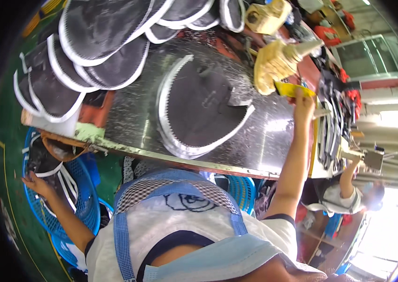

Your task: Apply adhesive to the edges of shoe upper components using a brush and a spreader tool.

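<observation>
My left hand (pixel 40 184) is low at the left, fingers apart, over the rim of a blue plastic basket (pixel 93 207). Black pieces with white edging (pixel 67 185) lie in that basket, close to the hand. At the right side of the table, my right hand (pixel 305 104) is closed on a flat yellow object (pixel 294 90) with a dark end; its kind is unclear. Just beyond it stands a yellowish, crusted container (pixel 274 63) with a cone-shaped spout. A curved black fabric piece with a toothed white edge (pixel 203 105), like a shoe upper, lies mid-table.
Overlapping black, white-edged pieces (pixel 102 28) cover the table's far left. A second crusted container (pixel 267 16) is at the back. Dark strips (pixel 330 127) line the right side. Another person (pixel 344 192) works at the far right. The metal tabletop (pixel 128 120) has a worn front edge.
</observation>
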{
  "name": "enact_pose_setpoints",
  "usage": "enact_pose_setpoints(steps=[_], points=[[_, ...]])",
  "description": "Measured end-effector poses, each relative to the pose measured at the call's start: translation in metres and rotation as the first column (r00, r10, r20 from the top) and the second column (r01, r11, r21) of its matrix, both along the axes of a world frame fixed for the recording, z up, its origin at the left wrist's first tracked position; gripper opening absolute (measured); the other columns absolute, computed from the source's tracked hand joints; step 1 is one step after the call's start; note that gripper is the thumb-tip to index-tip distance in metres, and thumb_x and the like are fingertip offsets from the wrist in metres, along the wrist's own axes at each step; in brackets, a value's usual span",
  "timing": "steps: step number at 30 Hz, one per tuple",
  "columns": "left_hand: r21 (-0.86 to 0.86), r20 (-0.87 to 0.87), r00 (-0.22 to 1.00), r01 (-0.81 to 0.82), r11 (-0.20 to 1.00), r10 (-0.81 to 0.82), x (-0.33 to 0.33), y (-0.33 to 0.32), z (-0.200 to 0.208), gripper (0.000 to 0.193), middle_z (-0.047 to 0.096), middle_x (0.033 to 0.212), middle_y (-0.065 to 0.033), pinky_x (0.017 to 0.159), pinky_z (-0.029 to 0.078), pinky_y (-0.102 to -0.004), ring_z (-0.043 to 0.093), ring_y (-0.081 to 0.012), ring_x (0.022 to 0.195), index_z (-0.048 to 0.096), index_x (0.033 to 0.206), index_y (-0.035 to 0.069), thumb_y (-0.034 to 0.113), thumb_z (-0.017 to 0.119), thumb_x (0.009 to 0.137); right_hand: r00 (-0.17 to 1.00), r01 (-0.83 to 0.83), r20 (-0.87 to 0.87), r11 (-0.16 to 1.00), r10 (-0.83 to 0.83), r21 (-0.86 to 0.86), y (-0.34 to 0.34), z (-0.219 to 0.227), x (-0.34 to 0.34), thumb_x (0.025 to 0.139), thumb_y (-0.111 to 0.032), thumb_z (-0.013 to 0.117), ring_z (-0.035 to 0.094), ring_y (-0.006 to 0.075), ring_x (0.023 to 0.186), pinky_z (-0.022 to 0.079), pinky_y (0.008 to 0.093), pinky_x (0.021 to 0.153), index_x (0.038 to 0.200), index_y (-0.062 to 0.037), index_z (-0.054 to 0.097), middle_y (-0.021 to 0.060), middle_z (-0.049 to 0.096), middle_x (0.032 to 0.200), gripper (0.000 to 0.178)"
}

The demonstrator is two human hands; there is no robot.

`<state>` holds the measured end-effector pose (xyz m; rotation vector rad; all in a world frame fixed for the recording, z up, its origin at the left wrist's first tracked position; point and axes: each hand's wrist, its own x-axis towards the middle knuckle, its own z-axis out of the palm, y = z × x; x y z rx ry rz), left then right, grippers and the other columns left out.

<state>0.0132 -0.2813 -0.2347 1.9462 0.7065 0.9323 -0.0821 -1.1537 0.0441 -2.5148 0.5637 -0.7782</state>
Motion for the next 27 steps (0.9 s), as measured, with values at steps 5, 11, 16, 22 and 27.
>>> enact_pose_setpoints(steps=[5,11,16,22,27], points=[[0.353,0.281,0.52,0.725,0.591,-0.807,0.038,-0.286,0.229,0.04,0.052,0.136,-0.012,0.107,0.035,-0.0376,0.049,-0.0233,0.123,0.049,0.132,0.001,0.002,0.049,0.092,0.996,0.089,0.002,0.966,-0.091,-0.244,-0.023,-0.049,0.035,0.095,-0.037,0.055,0.066,0.0301,0.064,0.05,0.0387,0.06,0.078,0.0036,0.065,0.0171,0.065,0.065,0.045],[0.491,-0.173,-0.219,0.826,-0.277,-0.96,0.019,-0.481,0.254,0.044,0.055,0.132,-0.0101,0.107,0.035,-0.0444,0.047,-0.0304,0.127,0.056,0.124,0.004,0.012,0.066,0.082,0.996,0.089,-0.01,0.995,-0.088,0.055,-0.02,-0.049,0.036,0.097,-0.031,0.052,0.067,0.0243,0.059,0.049,0.0361,0.053,0.082,0.0035,0.066,0.0141,0.066,0.062,0.04],[0.534,-0.405,-0.193,0.744,-0.402,-0.894,0.025,-0.537,0.208,0.06,0.043,0.141,-0.014,0.112,0.027,-0.0476,0.037,-0.0324,0.134,0.047,0.135,0.006,0.031,0.066,0.083,0.984,-0.172,0.158,0.614,0.077,0.77,0.004,-0.046,0.019,0.1,-0.02,0.047,0.067,0.02,0.064,0.054,0.0261,0.057,0.102,0.0086,0.059,0.0166,0.068,0.086,0.031],[0.451,-0.479,-0.159,0.799,-0.397,-0.863,0.033,-0.523,0.201,0.067,0.039,0.141,-0.019,0.111,0.027,-0.0493,0.037,-0.036,0.132,0.046,0.135,0.006,0.041,0.066,0.081,0.801,-0.547,0.295,0.437,0.52,0.714,0.1,-0.036,0.083,0.094,-0.012,0.058,0.062,0.0163,0.092,0.052,0.0288,0.083,0.105,0.0024,0.057,0.0107,0.063,0.103,0.018],[0.449,-0.459,-0.159,0.808,-0.383,-0.874,0.034,-0.526,0.201,0.067,0.04,0.14,-0.0187,0.111,0.028,-0.0487,0.038,-0.0354,0.132,0.047,0.134,0.006,0.041,0.066,0.08,0.879,-0.409,0.01,0.744,0.476,0.528,0.105,-0.057,0.142,0.085,-0.009,0.069,0.061,0.0101,0.077,0.049,0.0234,0.07,0.094,0.0,0.058,0.0048,0.064,0.083,0.016]])
